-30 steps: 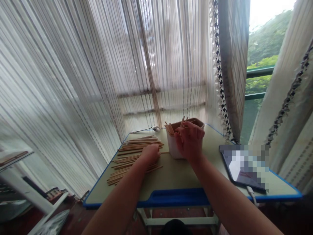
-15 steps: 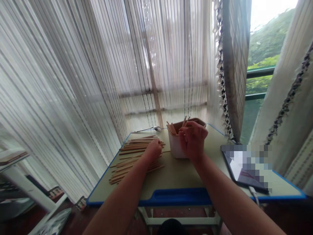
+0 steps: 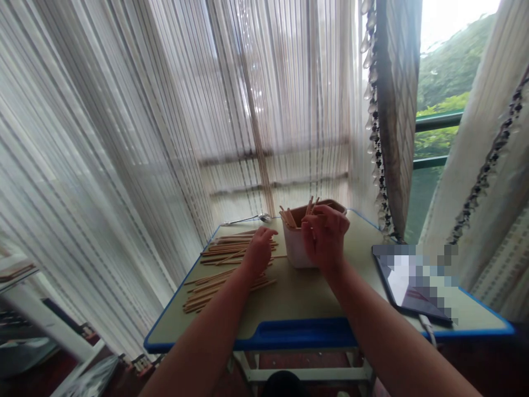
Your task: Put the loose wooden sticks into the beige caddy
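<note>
Wooden chopsticks point(image 3: 227, 284) lie on the table in two loose groups, tips mostly pointing left and right. Over the right ends of the far group point(image 3: 217, 249) hovers or rests my left hand point(image 3: 260, 248), its index finger stretched out. One chopstick lies slantwise there, its right end hidden by this hand. To the right stands a pale, box-shaped holder point(image 3: 293, 248) with several chopsticks point(image 3: 288, 216) leaning in its left corner. At its rim, my right hand point(image 3: 328, 234) is curled, with upright chopsticks point(image 3: 311, 205) at its fingertips; their lower ends are hidden.
A metal spoon point(image 3: 262, 218) lies at the table's far edge. On the right is a tablet point(image 3: 407, 298), partly pixelated, with a white cable point(image 3: 427, 328). The table point(image 3: 297, 303) has a blue rim. Sheer curtains point(image 3: 268, 110) hang just behind it.
My left hand has moved away from me, from the middle chopsticks to the far group, and its fingers have loosened. A chopstick now lies slantwise there. My right hand stays at the holder.
</note>
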A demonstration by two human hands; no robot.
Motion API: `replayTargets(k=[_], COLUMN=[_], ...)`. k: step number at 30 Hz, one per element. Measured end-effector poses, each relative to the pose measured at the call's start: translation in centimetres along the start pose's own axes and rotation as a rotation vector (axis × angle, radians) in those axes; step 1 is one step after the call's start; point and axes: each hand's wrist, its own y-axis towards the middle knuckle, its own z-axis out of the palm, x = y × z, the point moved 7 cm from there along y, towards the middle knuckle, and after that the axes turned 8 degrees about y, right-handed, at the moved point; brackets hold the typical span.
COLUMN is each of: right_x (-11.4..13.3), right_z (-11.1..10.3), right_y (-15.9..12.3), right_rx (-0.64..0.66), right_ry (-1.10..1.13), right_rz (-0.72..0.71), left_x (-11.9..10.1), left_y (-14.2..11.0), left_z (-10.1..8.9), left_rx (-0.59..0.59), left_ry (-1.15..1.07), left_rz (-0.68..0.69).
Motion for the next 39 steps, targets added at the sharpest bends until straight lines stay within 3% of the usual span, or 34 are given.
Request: replayTargets(k=[13, 19, 23, 26, 34, 39], right_x=[-0.4, 0.0, 0.6, 1.0, 2.2, 2.8], right_z=[0.0, 0.4, 0.6, 0.7, 2.6, 3.4], right_y=[-0.1, -0.1, -0.2, -0.4, -1.4, -1.7], right_rx=[0.011, 0.068, 0.081, 0.083, 0.317, 0.364], right_ry=[-0.003, 0.04, 0.045, 0.07, 0.179, 0.203], right_rz=[0.017, -0.011, -0.054, -0.101, -0.182, -0.225], left_x=[-0.8, -3.7, -4.5, -4.1, -2.7, -0.1], left_y=[0.0, -0.7, -1.3, -1.7, -1.6, -1.1], left_z=[-2.4, -5.6, -8.5, -9.6, -9.8, -8.1], left_rx=[-0.292, -0.497, -0.711, -0.837, -0.905, -0.866], left_ry=[0.052, 0.064, -0.014, -0.133, -0.395, -0.691], left_rz=[0.111, 0.19, 0.102, 0.029, -0.157, -0.322])
